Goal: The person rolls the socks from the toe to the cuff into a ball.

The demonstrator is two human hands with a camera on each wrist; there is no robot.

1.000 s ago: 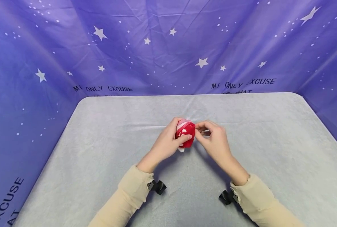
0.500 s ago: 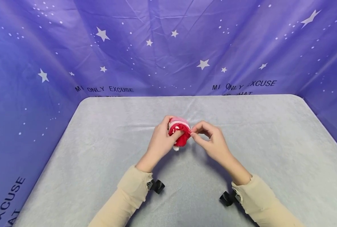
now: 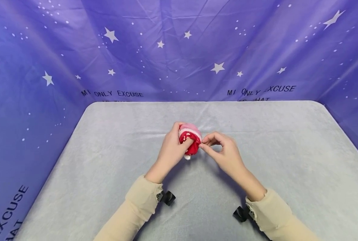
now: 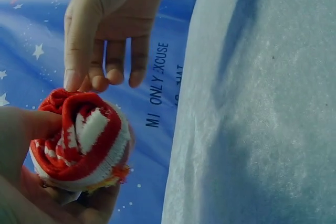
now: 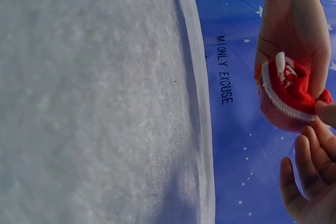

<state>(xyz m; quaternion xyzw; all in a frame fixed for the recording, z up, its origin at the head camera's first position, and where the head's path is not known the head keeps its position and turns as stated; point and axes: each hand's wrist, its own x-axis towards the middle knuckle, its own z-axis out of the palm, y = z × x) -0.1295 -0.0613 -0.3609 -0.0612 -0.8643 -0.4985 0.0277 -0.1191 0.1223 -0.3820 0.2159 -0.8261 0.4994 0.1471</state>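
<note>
A balled-up red, white and pink knitted sock is held above the table, in front of the person. My left hand grips it from the left, its thumb pressed into the red folded opening. On the opposite side, my right hand pinches the edge of the red cuff between thumb and index finger. In the left wrist view, the sock shows white patches inside the fold and loose yellow-orange threads below. The right wrist view shows the sock's pink outer layer and white band, with the right hand's other fingers spread beneath.
A grey cloth-covered table spreads beneath both hands. Behind it hangs a purple-blue curtain with stars and lettering. Black wrist cameras, one on the left sleeve and one on the right, point inward.
Both hands have shifted slightly left with the sock. It has turned, showing more of its pink side and folded opening. The right fingers have kept to the cuff's right edge.
</note>
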